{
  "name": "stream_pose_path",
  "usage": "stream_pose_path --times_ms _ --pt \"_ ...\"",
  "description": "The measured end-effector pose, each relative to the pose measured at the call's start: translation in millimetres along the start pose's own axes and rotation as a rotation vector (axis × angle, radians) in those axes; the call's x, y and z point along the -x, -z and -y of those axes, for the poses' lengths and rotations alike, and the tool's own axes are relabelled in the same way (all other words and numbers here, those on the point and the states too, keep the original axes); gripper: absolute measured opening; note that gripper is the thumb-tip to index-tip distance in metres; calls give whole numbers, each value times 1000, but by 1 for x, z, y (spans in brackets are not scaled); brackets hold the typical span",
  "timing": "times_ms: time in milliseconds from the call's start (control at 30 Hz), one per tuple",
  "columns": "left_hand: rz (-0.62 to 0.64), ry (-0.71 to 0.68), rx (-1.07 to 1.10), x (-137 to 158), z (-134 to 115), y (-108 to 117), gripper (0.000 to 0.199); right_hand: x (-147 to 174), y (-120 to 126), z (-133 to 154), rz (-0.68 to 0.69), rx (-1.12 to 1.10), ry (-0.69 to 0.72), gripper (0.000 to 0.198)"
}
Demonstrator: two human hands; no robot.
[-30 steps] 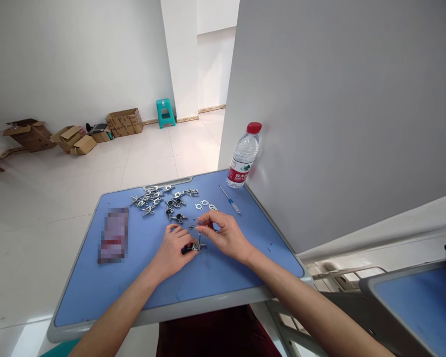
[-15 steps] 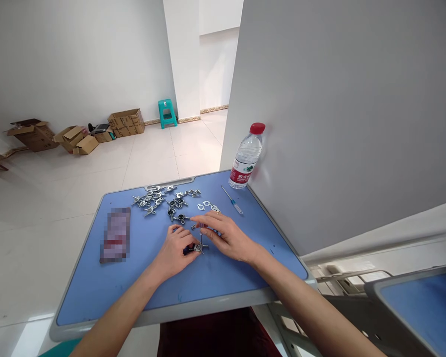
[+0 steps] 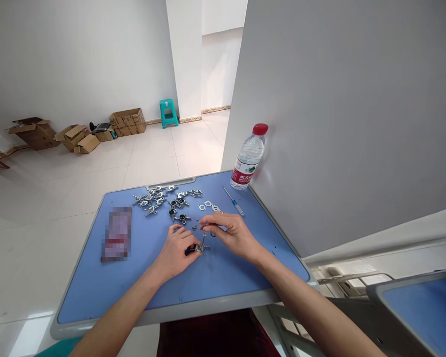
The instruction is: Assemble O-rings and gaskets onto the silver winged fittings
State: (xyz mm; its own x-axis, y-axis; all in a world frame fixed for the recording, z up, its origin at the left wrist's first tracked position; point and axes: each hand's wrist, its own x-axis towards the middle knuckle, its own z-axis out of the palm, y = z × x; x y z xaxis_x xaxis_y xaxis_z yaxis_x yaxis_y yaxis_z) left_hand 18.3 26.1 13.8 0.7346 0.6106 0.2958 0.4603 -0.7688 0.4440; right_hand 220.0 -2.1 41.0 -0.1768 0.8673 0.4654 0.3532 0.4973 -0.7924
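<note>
My left hand [image 3: 175,252] is closed around a small metal fitting [image 3: 200,248] low over the blue tabletop. A dark piece shows beside the fitting, under my fingers. My right hand [image 3: 235,237] pinches a small screwdriver [image 3: 203,239], its shaft upright with the tip down at the fitting. Most of the handle is hidden by my fingers. Just beyond my hands lie a few tiny screws [image 3: 194,227]. Flat metal gaskets [image 3: 208,204] rest behind my right hand. Several fittings with black round centres [image 3: 182,217] lie farther left.
A heap of metal parts [image 3: 150,201] sits at the back left of the table [image 3: 223,282]. Another screwdriver [image 3: 238,206] lies near a water bottle [image 3: 248,157] by the grey partition [image 3: 338,124]. A blurred purple packet [image 3: 117,233] lies left. Cardboard boxes [image 3: 127,123] and a stool [image 3: 168,114] stand beyond.
The fingers of my right hand have shifted slightly on the screwdriver, and its hand has turned a little. My left hand keeps its hold on the fitting. The view has moved slightly.
</note>
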Motion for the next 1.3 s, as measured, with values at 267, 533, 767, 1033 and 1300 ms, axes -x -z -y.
stream_pose_path --times_ms 267,533,767,1033,1300 --pt "-14 -11 -15 0 -1 0 5 -1 -3 3 -47 52 24 19" --pt "-11 -10 -18 -1 -2 1 5 0 -5 3 -75 110 38 20" --pt "-12 -5 -14 -1 -4 1 6 1 -6 3 -97 142 17 18" --pt "-18 -10 -20 -1 -4 1 6 2 -9 2 -99 143 24 18" --pt "-25 -5 -21 -2 -4 1 7 4 -10 5 -158 103 16 15"
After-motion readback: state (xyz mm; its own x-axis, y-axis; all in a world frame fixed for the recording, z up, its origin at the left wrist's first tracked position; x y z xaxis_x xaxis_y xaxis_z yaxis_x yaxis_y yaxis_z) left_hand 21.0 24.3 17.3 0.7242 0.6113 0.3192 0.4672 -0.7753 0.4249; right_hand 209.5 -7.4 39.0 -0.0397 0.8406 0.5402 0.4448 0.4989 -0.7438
